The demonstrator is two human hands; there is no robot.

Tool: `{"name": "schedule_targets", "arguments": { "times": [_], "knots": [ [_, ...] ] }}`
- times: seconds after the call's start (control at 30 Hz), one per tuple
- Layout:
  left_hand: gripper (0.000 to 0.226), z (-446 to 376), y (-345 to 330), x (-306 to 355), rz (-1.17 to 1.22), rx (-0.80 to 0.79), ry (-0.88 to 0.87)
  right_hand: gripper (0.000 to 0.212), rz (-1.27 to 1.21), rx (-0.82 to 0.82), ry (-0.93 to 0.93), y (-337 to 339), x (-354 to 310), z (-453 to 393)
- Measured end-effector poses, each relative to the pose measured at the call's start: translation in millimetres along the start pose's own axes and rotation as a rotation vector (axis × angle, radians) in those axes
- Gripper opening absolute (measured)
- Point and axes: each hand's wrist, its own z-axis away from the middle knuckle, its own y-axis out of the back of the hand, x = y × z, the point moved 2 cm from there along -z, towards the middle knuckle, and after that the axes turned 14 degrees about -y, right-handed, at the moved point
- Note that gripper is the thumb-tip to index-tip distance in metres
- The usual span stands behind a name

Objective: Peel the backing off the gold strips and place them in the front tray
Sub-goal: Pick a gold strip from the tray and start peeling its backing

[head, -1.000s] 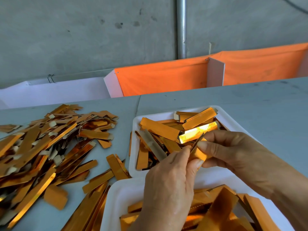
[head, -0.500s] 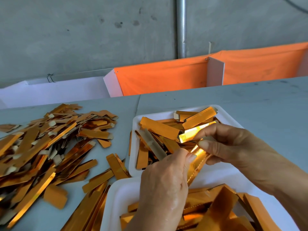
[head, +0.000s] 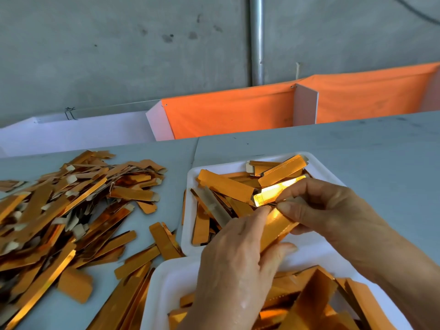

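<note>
1. Gold strip (head: 276,228): flat, narrow, mirror-glossy foil, held at centre right of frame over the seam between the two trays, tilted up to the right.
2. Left hand (head: 235,265): back to camera, fingertips and thumb pinching the strip's lower part.
3. Right hand (head: 316,210): comes in from the right, thumb and forefinger pinched on the strip's top end.
4. Far tray (head: 188,225): white, matte foam look, rounded corners, holds jumbled strips, one glaring bright.
5. Near tray (head: 164,289): same white type, bottom centre, also holds gold pieces.
6. Loose pile (head: 59,210): strips with pale tabs, left on the grey table (head: 357,151).
</note>
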Motion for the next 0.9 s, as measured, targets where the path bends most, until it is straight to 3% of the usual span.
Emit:
{"name": "schedule_targets", "arguments": {
  "times": [0.17,0.33,0.53,0.63,0.7,0.9],
  "knots": [
    [0.044,-1.4,5.2,-8.1,0.140,0.100,0.064,0.032,-0.128,-0.128,-0.024,6.2,-0.1,1.2],
    [0.029,0.6,8.9,-8.8,0.345,0.125,0.139,0.020,-0.198,-0.159,-0.069,14.2,2.2,-1.3],
    [0.037,1.6,10.3,-9.4,0.466,0.092,0.132,0.022,-0.222,-0.248,-0.037,18.3,-2.3,2.5],
    [0.037,2.0,11.7,-11.2,0.526,0.100,0.130,0.050,-0.178,-0.304,0.014,20.1,-4.4,4.3],
    [0.036,2.4,12.7,-12.9,0.553,0.104,0.129,0.058,-0.136,-0.332,0.039,21.0,-6.0,6.2],
    [0.032,2.1,14.9,-13.4,0.557,0.110,0.095,0.051,-0.023,-0.295,0.094,22.1,-9.8,9.1]
  ]
}}
